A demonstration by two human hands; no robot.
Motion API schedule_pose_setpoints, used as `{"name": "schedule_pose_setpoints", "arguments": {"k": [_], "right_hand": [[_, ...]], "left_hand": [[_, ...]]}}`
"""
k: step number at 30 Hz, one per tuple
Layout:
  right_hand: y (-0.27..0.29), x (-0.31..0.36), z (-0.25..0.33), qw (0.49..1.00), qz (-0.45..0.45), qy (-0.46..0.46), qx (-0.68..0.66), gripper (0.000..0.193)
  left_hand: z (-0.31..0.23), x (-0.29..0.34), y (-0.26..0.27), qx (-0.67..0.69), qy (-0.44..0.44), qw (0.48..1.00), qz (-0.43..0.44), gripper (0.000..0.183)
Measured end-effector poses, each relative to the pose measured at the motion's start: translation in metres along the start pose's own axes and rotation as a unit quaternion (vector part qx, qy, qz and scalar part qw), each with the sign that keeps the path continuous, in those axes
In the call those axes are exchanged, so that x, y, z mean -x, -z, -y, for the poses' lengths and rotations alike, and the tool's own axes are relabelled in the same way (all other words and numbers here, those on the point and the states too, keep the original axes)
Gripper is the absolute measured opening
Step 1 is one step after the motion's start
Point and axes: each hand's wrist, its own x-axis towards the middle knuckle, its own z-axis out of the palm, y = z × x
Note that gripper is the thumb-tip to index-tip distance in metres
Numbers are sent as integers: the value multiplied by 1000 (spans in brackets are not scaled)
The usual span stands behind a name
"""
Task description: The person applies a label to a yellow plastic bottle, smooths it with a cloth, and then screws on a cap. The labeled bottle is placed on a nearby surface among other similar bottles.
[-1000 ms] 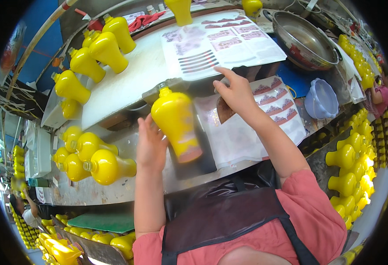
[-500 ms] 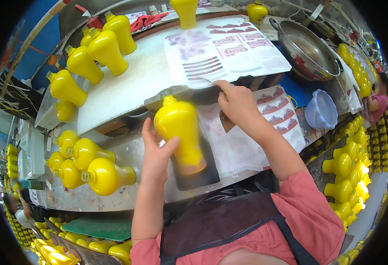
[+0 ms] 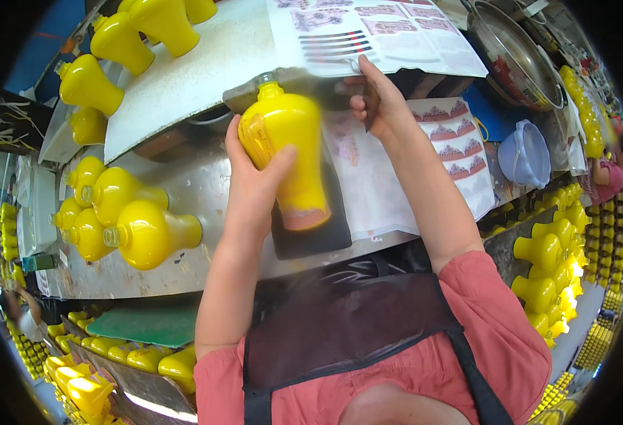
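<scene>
My left hand (image 3: pixel 253 185) grips a glossy yellow vase-shaped bottle (image 3: pixel 289 152) upright over a dark pad (image 3: pixel 315 237) on the steel worktop (image 3: pixel 205 191). My right hand (image 3: pixel 374 99) reaches to the edge of a large white sheet of printed labels (image 3: pixel 375 32) on the raised white board, fingers pinched at the sheet's lower edge. A second label sheet (image 3: pixel 396 177) lies flat under my right forearm.
Several yellow bottles lie on the worktop at left (image 3: pixel 123 219) and stand on the white board (image 3: pixel 148 28). A metal bowl (image 3: pixel 513 53) and a pale blue plastic container (image 3: pixel 527 152) sit at right. More yellow bottles fill racks at right (image 3: pixel 552 262) and below left.
My left hand has lifted the bottle nearer and turned it more upright. My right hand has moved up from the lower label sheet to the edge of the upper sheet.
</scene>
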Motion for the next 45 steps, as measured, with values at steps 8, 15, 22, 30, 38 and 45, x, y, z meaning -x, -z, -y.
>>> {"name": "schedule_pose_setpoints", "arguments": {"k": [8,15,22,30,38,45], "right_hand": [[9,23,6,994,-22,91,55,22],[4,78,53,932,18,256,255,24],[-9,110,86,869,103,289,388,21],[-27,122,105,702,219,285,615,14],[-54,120,115,760,352,249,486,12],[-56,96,79,877,221,146,402,17]], "left_hand": [[16,-7,6,152,15,988,33,81],[26,-14,22,251,64,964,64,63],[18,-12,21,271,89,956,63,65],[-15,2,-3,-214,-102,971,-41,73],[-57,12,-7,-268,-252,918,145,26],[-60,-2,8,-52,-100,992,50,14]]}}
